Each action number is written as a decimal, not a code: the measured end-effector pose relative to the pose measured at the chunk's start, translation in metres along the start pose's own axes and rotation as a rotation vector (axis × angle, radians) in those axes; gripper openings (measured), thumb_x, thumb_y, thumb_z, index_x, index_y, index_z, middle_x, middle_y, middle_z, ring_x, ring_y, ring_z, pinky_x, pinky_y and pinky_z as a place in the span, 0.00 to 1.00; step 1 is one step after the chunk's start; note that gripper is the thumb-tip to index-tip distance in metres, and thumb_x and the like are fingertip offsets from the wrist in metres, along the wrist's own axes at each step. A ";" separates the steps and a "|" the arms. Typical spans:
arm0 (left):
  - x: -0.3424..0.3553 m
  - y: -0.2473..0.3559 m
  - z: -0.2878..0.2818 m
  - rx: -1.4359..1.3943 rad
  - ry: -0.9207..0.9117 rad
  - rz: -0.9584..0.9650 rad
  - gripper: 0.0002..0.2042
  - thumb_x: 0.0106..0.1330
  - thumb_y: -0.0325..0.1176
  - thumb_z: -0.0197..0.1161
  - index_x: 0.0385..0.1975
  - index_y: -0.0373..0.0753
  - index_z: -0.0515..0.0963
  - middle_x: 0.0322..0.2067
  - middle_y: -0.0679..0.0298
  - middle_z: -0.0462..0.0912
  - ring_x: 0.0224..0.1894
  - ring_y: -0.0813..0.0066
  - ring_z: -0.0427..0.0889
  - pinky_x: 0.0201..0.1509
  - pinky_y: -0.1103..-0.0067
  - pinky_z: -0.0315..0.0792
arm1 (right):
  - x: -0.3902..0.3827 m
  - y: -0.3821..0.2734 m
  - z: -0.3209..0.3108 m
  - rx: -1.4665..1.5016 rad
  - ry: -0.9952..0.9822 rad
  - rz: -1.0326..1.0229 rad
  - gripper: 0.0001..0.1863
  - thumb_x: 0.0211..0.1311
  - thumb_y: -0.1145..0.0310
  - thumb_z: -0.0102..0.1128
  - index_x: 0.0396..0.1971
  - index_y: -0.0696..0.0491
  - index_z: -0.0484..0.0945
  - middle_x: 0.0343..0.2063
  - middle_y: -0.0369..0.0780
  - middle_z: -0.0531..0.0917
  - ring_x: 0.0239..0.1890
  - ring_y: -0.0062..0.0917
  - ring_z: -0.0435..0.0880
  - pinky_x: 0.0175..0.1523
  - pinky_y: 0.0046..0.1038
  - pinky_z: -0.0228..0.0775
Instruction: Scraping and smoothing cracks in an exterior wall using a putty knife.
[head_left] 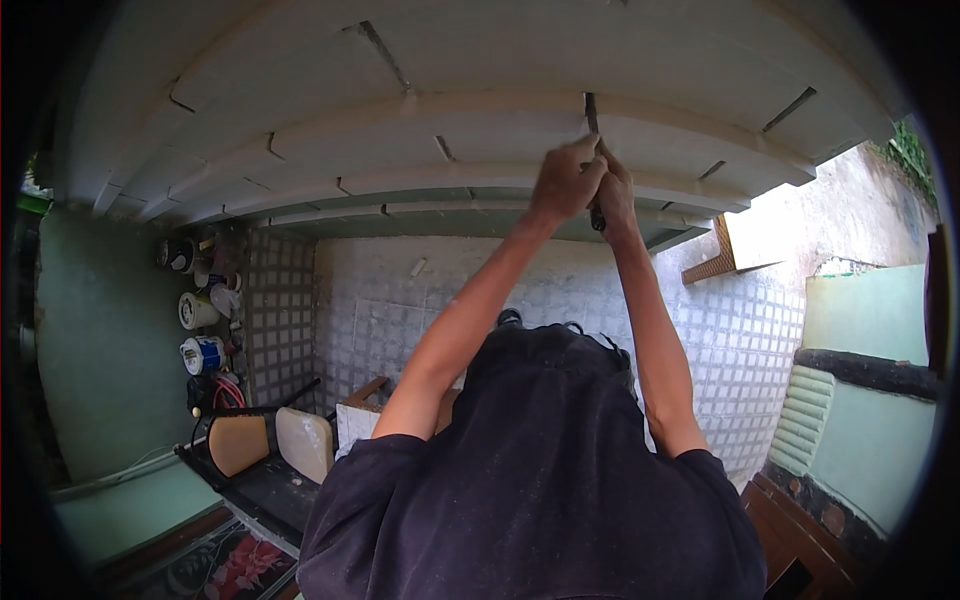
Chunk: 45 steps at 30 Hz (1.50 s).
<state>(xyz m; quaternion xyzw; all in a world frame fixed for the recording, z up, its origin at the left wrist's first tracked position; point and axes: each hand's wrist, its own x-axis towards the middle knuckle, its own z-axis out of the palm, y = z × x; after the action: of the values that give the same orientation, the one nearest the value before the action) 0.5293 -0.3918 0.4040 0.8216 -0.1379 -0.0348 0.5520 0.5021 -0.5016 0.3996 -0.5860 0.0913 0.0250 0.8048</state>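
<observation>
Both my arms reach out from my dark shirt point(540, 480) to a white stepped moulding point(480, 130). My left hand point(560, 185) and my right hand point(616, 195) are pressed together around a slim dark tool point(591, 110). The tool's tip sits in a narrow gap between two moulding sections, and its lower end pokes out below my right hand. Several similar joints and gaps run across the other moulding steps.
Far below lies a pale tiled floor point(740, 340). At the left are several buckets and pots point(198, 312), a red hose coil point(228, 395), and a dark-framed chair with tan pads point(240, 442). A wooden box point(362, 402) stands near the chair. Green walls point(110, 330) flank both sides.
</observation>
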 end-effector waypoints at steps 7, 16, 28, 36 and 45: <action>0.028 -0.028 -0.089 0.648 0.486 0.699 0.21 0.63 0.30 0.54 0.56 0.31 0.71 0.56 0.49 0.74 0.61 0.52 0.70 0.67 0.61 0.60 | 0.010 0.008 -0.009 0.136 -0.015 0.257 0.16 0.63 0.76 0.50 0.51 0.58 0.73 0.18 0.29 0.68 0.14 0.10 0.65 0.17 0.16 0.58; 0.033 -0.070 -0.082 0.811 0.386 0.646 0.32 0.56 0.40 0.61 0.60 0.31 0.63 0.62 0.51 0.62 0.66 0.51 0.59 0.69 0.55 0.53 | 0.014 0.014 -0.012 0.180 0.004 0.253 0.23 0.62 0.77 0.49 0.58 0.58 0.69 0.18 0.28 0.66 0.14 0.10 0.63 0.17 0.15 0.57; 0.039 -0.085 -0.081 0.812 0.426 0.697 0.33 0.54 0.42 0.60 0.60 0.33 0.62 0.60 0.51 0.63 0.64 0.52 0.61 0.65 0.54 0.55 | 0.007 -0.014 -0.002 0.082 -0.020 0.099 0.22 0.62 0.75 0.51 0.57 0.57 0.71 0.19 0.28 0.67 0.15 0.09 0.63 0.17 0.15 0.56; 0.046 -0.091 -0.077 0.781 0.459 0.736 0.33 0.54 0.43 0.59 0.59 0.34 0.62 0.59 0.52 0.64 0.63 0.52 0.61 0.64 0.54 0.55 | 0.009 -0.019 -0.033 -0.079 -0.087 0.164 0.12 0.66 0.71 0.53 0.48 0.56 0.73 0.18 0.26 0.65 0.13 0.08 0.60 0.14 0.14 0.49; 0.046 -0.093 -0.076 0.784 0.479 0.732 0.32 0.54 0.42 0.59 0.59 0.34 0.63 0.59 0.52 0.64 0.62 0.52 0.62 0.63 0.54 0.56 | 0.020 -0.043 -0.058 -0.318 -0.233 0.194 0.18 0.64 0.71 0.57 0.54 0.57 0.73 0.17 0.26 0.64 0.14 0.08 0.60 0.15 0.16 0.52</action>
<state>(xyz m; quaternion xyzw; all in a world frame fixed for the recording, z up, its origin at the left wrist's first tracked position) 0.6064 -0.3033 0.3528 0.8483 -0.2866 0.3982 0.1990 0.5214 -0.5712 0.4190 -0.6871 0.0485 0.1839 0.7012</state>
